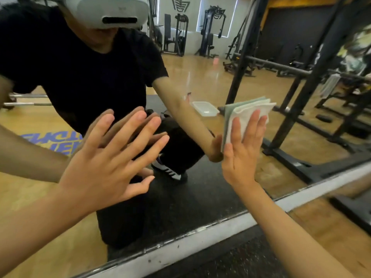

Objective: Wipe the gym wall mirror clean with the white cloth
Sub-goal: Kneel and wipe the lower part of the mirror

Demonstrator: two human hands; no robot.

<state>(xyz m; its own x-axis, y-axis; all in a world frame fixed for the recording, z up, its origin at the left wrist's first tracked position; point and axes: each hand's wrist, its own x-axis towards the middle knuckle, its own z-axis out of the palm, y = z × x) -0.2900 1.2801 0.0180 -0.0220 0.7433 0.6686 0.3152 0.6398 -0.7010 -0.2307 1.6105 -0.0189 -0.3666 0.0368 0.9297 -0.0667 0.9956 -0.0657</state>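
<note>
With a rack (247, 47) and tub (205, 109) reflected at upper right, we held our left grip (104, 163) spread on the mirror (200, 73), right grip (241, 155) flat over the white cloth (245, 111).

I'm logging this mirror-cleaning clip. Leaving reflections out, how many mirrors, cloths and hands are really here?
Gym wall mirror with white lower frame: 1
Folded white cloth: 1
Bare hands: 2, left hand spread flat against the glass, right hand pressing the cloth to it
Total: 4
</note>
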